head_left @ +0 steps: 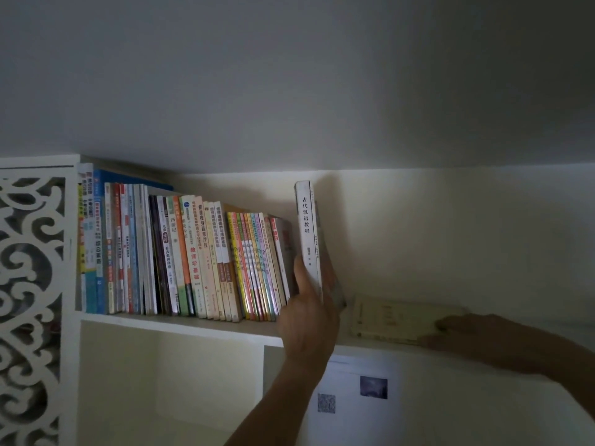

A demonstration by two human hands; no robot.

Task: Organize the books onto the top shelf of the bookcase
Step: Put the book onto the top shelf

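Most books shelved, two or three still to stand up

A long row of books (180,255) already stands upright on the top shelf (180,323) of the bookcase (74,239), packed from the left wall to about the middle. The left hand (309,313) grips a white-spined book (308,239) from below, thumb on its left face and fingers wrapped round the far side, holding it upright just right of the row with a gap between; a second thinner book seems to sit behind it in the same grip, though this is hard to tell. Farther right a pale book (396,317) lies flat on the shelf, and the right hand (467,333) rests on its right end with fingers laid fairly straight; whether they pinch it cannot be told in the dim light. Judged from this, what is left is closing the gap and standing up the flat book
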